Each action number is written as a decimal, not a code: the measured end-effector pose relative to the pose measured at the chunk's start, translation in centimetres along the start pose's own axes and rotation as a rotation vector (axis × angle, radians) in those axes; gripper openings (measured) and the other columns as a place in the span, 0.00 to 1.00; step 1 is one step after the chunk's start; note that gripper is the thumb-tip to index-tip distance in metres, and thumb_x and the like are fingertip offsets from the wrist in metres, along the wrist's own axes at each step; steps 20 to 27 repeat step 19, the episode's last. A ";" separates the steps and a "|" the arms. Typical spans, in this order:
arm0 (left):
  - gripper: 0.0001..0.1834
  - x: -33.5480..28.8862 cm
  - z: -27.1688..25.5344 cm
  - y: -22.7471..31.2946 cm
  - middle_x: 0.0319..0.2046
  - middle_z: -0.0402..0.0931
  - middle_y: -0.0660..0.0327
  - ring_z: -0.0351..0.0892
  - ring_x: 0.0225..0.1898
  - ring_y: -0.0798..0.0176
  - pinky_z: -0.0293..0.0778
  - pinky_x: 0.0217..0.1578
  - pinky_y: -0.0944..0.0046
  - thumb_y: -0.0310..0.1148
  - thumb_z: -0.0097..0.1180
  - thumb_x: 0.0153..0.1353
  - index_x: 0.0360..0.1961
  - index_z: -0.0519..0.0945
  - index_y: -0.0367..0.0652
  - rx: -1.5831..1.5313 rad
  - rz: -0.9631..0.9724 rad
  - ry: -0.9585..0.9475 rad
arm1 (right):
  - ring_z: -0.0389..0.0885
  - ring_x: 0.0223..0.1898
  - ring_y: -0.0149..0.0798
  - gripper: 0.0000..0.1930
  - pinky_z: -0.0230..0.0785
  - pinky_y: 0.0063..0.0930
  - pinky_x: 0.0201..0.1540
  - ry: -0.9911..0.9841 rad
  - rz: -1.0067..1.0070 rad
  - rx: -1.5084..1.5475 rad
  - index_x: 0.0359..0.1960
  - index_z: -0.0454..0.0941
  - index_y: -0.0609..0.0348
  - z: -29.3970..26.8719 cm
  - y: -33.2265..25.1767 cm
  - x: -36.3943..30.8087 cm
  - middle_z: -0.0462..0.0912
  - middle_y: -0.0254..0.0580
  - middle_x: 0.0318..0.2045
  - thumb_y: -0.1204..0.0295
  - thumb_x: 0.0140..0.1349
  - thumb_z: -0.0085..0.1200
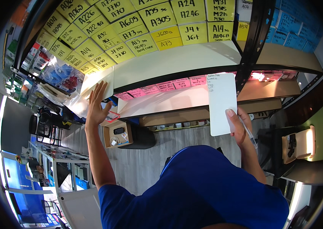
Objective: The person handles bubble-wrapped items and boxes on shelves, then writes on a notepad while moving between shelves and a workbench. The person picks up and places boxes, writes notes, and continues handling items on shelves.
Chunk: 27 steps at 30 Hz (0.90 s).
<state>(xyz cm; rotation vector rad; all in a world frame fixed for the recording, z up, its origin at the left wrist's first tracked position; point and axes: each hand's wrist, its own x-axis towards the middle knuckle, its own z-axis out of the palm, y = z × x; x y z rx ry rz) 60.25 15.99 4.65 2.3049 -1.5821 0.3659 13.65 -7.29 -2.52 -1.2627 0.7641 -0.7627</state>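
Observation:
My right hand (240,124) grips a white sheet (222,103), stiff-looking and round-cornered, with a few handwritten lines near its top. The thumb lies on the sheet's front, and a clear pen (250,133) slants down along the same hand. My left hand (99,106) is raised at the left end of the white shelf (176,59), its fingers stretched out and nothing visible in them. Whether its fingertips touch the shelf cannot be told. Rows of yellow labelled boxes (131,28) stand on that shelf. Pink labelled boxes (161,87) line the shelf below.
Black metal uprights (254,49) frame the shelving, with blue labelled boxes (291,26) at the far right. An open cardboard box (117,135) sits below my left hand. Another open box (298,145) is at the right. Plastic-wrapped items (58,76) crowd the left.

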 end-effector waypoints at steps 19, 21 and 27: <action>0.37 2.5 8.1 12.8 0.67 0.79 0.67 0.74 0.65 0.50 0.69 0.64 0.46 0.19 0.61 0.49 0.62 0.86 0.60 -0.231 0.332 0.264 | 0.78 0.18 0.27 0.21 0.60 0.18 0.16 -0.258 0.023 -0.169 0.50 0.85 0.62 12.4 -3.7 9.3 0.87 0.39 0.32 0.54 0.77 0.55; 0.37 2.5 8.1 12.8 0.67 0.79 0.67 0.74 0.65 0.50 0.69 0.64 0.46 0.19 0.61 0.49 0.62 0.86 0.60 -0.231 0.332 0.264 | 0.78 0.18 0.27 0.21 0.60 0.18 0.16 -0.258 0.023 -0.169 0.50 0.85 0.62 12.4 -3.7 9.3 0.87 0.39 0.32 0.54 0.77 0.55; 0.37 2.5 8.1 12.8 0.67 0.79 0.67 0.74 0.65 0.50 0.69 0.64 0.46 0.19 0.61 0.49 0.62 0.86 0.60 -0.231 0.332 0.264 | 0.78 0.18 0.27 0.21 0.60 0.18 0.16 -0.258 0.023 -0.169 0.50 0.85 0.62 12.4 -3.7 9.3 0.87 0.39 0.32 0.54 0.77 0.55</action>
